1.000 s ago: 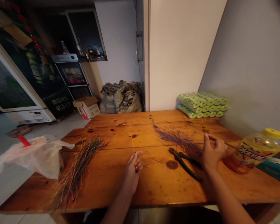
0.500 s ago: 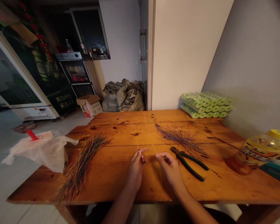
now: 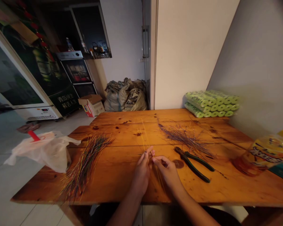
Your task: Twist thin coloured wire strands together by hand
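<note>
My left hand point(image 3: 142, 172) and my right hand point(image 3: 167, 172) meet above the middle of the wooden table point(image 3: 136, 117), fingertips close together. Both pinch a small bunch of thin yellow strands point(image 3: 145, 136), which fan upward and trail down past my right hand. To the right lie green-handled pliers point(image 3: 192, 164), apart from my hands. Beyond them is a loose pile of purplish strands point(image 3: 184, 137). A long multicoloured strand bundle point(image 3: 85, 166) lies to the left of my left hand.
A white plastic bag point(image 3: 42, 151) lies over the table's left edge. Green-and-white rolls point(image 3: 211, 104) stand against the wall at the back right. A yellow-capped oil bottle point(image 3: 271, 151) sits at the right edge. Sacks and a cardboard box stand on the floor beyond.
My right hand has moved left and closed on the yellow strands beside my left hand. The strands now fan upward. The view has shifted slightly, moving the bottle toward the right edge.
</note>
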`<state>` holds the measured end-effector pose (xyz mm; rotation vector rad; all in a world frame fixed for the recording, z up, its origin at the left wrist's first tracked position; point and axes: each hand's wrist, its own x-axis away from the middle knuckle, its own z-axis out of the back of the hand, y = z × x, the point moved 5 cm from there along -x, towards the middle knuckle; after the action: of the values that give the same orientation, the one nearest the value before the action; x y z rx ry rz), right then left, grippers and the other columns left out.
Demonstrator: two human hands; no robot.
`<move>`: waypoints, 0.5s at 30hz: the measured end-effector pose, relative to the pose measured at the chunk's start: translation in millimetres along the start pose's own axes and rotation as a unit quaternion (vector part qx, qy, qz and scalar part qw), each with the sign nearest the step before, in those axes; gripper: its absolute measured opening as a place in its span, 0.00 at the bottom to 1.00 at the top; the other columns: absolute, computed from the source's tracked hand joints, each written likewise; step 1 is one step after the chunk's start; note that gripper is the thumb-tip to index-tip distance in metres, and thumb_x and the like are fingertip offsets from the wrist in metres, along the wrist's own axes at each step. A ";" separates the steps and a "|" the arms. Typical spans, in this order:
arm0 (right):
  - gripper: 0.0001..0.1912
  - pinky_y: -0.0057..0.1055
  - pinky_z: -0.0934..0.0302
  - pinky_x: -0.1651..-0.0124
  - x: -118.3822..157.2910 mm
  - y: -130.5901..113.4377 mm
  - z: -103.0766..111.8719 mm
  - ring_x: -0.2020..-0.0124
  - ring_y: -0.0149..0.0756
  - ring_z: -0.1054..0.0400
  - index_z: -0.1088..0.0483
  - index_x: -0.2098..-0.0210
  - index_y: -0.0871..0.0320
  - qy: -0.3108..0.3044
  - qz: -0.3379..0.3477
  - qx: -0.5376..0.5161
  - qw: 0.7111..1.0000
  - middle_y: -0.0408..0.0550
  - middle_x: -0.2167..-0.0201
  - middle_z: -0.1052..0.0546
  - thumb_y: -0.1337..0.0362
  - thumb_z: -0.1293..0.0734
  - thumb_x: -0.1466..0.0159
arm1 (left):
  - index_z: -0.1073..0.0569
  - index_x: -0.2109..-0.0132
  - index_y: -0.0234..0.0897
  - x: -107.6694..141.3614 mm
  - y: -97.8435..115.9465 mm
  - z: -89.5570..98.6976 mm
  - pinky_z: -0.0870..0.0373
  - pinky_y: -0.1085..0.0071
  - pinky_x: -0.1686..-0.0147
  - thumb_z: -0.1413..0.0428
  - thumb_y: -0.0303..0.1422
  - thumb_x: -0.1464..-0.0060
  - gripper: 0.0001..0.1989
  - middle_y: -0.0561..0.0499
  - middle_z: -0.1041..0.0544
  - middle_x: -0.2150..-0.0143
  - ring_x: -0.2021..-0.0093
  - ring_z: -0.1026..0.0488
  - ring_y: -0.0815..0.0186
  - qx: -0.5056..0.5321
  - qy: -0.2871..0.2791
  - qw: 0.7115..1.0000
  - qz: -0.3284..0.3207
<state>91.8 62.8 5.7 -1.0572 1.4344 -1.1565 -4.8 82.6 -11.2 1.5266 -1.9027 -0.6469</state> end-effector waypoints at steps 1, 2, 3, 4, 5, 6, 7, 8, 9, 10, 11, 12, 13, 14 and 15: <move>0.13 0.31 0.38 0.62 -0.2 1.1 -0.3 0.69 0.37 0.31 0.26 0.72 0.60 -0.002 -0.005 0.001 1.000 0.48 0.73 0.22 0.55 0.33 0.46 | 0.23 0.56 0.40 0.4 -0.5 -0.3 0.37 0.74 0.54 0.43 0.39 0.51 0.15 0.46 0.26 0.57 0.54 0.32 0.66 -0.002 -0.002 1.000 0.001; 0.13 0.31 0.38 0.62 -0.3 2.1 -0.6 0.70 0.37 0.31 0.26 0.73 0.60 -0.004 -0.008 0.004 1.000 0.48 0.74 0.23 0.55 0.33 0.46 | 0.24 0.56 0.40 1.0 -0.8 -0.6 0.37 0.74 0.56 0.42 0.39 0.51 0.15 0.47 0.26 0.59 0.56 0.31 0.67 -0.006 -0.004 1.000 0.001; 0.13 0.32 0.38 0.61 -0.5 3.2 -0.9 0.70 0.37 0.31 0.26 0.74 0.60 -0.008 -0.011 0.008 1.000 0.47 0.74 0.23 0.55 0.33 0.47 | 0.24 0.55 0.40 1.9 -0.8 -0.9 0.37 0.74 0.57 0.42 0.39 0.51 0.16 0.48 0.26 0.60 0.58 0.31 0.67 -0.011 -0.005 1.000 0.000; 0.13 0.32 0.38 0.60 -0.7 4.4 -1.2 0.69 0.37 0.31 0.26 0.74 0.59 -0.014 -0.013 0.012 1.000 0.47 0.74 0.23 0.55 0.33 0.47 | 0.24 0.55 0.40 3.2 -0.8 -1.2 0.37 0.74 0.57 0.42 0.39 0.51 0.16 0.48 0.26 0.60 0.58 0.31 0.67 -0.017 -0.004 1.000 -0.001; 0.12 0.33 0.38 0.59 -0.9 5.7 -1.4 0.69 0.38 0.30 0.26 0.75 0.59 -0.021 -0.015 0.016 1.000 0.47 0.74 0.22 0.55 0.32 0.48 | 0.24 0.55 0.40 4.9 -0.6 -1.5 0.37 0.74 0.57 0.43 0.39 0.51 0.16 0.48 0.26 0.60 0.58 0.31 0.67 -0.027 -0.001 1.000 -0.004; 0.12 0.34 0.38 0.59 -1.1 7.1 -1.5 0.68 0.38 0.30 0.25 0.76 0.59 -0.029 -0.018 0.019 0.999 0.47 0.73 0.22 0.56 0.32 0.48 | 0.24 0.55 0.39 7.0 -0.2 -1.7 0.37 0.73 0.55 0.43 0.39 0.51 0.16 0.48 0.26 0.59 0.56 0.31 0.66 -0.040 0.005 0.999 -0.008; 0.11 0.34 0.38 0.58 -1.3 8.5 -1.5 0.68 0.39 0.30 0.25 0.75 0.59 -0.038 -0.021 0.022 0.999 0.47 0.73 0.21 0.56 0.32 0.49 | 0.24 0.55 0.38 9.5 0.2 -1.9 0.38 0.73 0.54 0.43 0.39 0.51 0.16 0.47 0.26 0.58 0.55 0.31 0.65 -0.056 0.014 0.998 -0.015; 0.11 0.34 0.38 0.58 -1.6 9.8 -1.3 0.68 0.39 0.30 0.24 0.75 0.58 -0.047 -0.025 0.024 0.998 0.47 0.73 0.21 0.57 0.32 0.49 | 0.24 0.56 0.37 12.2 0.5 -2.3 0.39 0.72 0.53 0.43 0.40 0.51 0.16 0.47 0.25 0.58 0.54 0.32 0.64 -0.074 0.023 0.997 -0.022; 0.11 0.34 0.38 0.59 -2.1 10.7 -1.0 0.69 0.39 0.29 0.24 0.75 0.58 -0.056 -0.030 0.026 0.998 0.47 0.73 0.21 0.57 0.31 0.50 | 0.24 0.58 0.36 15.1 0.8 -2.9 0.39 0.71 0.52 0.43 0.40 0.51 0.16 0.46 0.25 0.57 0.53 0.32 0.63 -0.090 0.031 0.995 -0.029; 0.11 0.34 0.37 0.60 -2.6 11.1 -0.8 0.70 0.39 0.29 0.24 0.75 0.57 -0.067 -0.033 0.028 0.997 0.47 0.74 0.21 0.56 0.31 0.50 | 0.23 0.59 0.35 17.8 0.9 -3.9 0.39 0.70 0.51 0.43 0.41 0.51 0.16 0.45 0.25 0.58 0.53 0.31 0.62 -0.104 0.037 0.993 -0.035; 0.11 0.34 0.37 0.61 -3.1 10.8 -0.6 0.70 0.39 0.29 0.23 0.76 0.57 -0.079 -0.035 0.029 0.996 0.46 0.75 0.21 0.55 0.31 0.50 | 0.23 0.61 0.35 20.2 1.1 -5.2 0.39 0.69 0.51 0.43 0.41 0.52 0.15 0.45 0.24 0.59 0.54 0.31 0.61 -0.113 0.040 0.992 -0.042; 0.12 0.34 0.36 0.61 -3.7 9.5 -0.5 0.70 0.39 0.29 0.23 0.76 0.56 -0.091 -0.034 0.027 0.995 0.46 0.75 0.22 0.54 0.31 0.51 | 0.23 0.62 0.35 22.3 1.4 -6.6 0.39 0.68 0.52 0.43 0.41 0.52 0.15 0.45 0.24 0.60 0.55 0.30 0.61 -0.119 0.039 0.991 -0.048; 0.11 0.34 0.36 0.60 -4.1 7.3 -0.3 0.69 0.39 0.30 0.23 0.77 0.56 -0.102 -0.030 0.023 0.994 0.46 0.75 0.22 0.54 0.30 0.52 | 0.23 0.64 0.35 24.0 1.9 -7.8 0.38 0.68 0.52 0.42 0.42 0.53 0.14 0.45 0.23 0.61 0.56 0.30 0.60 -0.123 0.040 0.990 -0.053; 0.11 0.34 0.36 0.60 -4.3 4.4 -0.2 0.68 0.39 0.30 0.23 0.78 0.55 -0.115 -0.026 0.016 0.993 0.45 0.74 0.22 0.54 0.30 0.52 | 0.23 0.66 0.35 25.2 2.4 -8.6 0.38 0.67 0.53 0.42 0.42 0.54 0.14 0.45 0.23 0.63 0.57 0.29 0.60 -0.124 0.040 0.990 -0.057; 0.11 0.34 0.37 0.59 -4.1 1.0 0.0 0.68 0.39 0.30 0.24 0.78 0.55 -0.131 -0.024 0.005 0.991 0.45 0.74 0.22 0.54 0.29 0.52 | 0.23 0.67 0.35 26.0 2.7 -8.8 0.37 0.67 0.54 0.41 0.43 0.56 0.15 0.45 0.23 0.64 0.58 0.29 0.60 -0.124 0.041 0.990 -0.057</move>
<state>92.3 67.0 5.4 -1.1957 1.2028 -1.0157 -4.3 57.8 0.9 1.4838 -1.6166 -0.8259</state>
